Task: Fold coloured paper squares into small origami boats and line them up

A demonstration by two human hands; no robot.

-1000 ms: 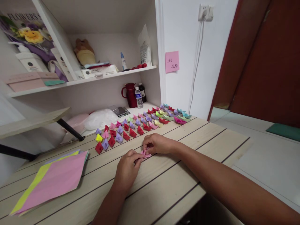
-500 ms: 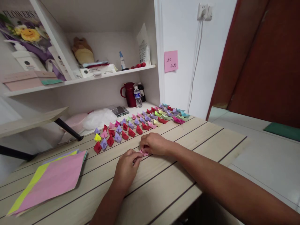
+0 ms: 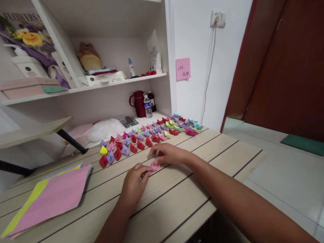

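A small folded piece of pink paper (image 3: 155, 166) is just above or on the wooden tabletop, in front of the rows of boats. My left hand (image 3: 136, 179) pinches its left edge between thumb and fingers. Over its right side is my right hand (image 3: 170, 154), with fingers apart and arched; the thumb tip is at the paper's upper edge, and I cannot tell if it touches. Several folded paper boats (image 3: 140, 144) in red, purple, pink, yellow, green and blue stand in rows beyond my hands.
A stack of coloured paper sheets (image 3: 57, 195), pink on top, lies at the left. Behind the boats are a white plastic bag (image 3: 107, 131), a red jug (image 3: 139, 104) and a water bottle (image 3: 147, 107). A small raised shelf (image 3: 35, 130) stands at far left.
My right fingers have parted and lifted off the pink paper, so more of it shows. My left hand keeps its pinch. The view has shifted slightly.
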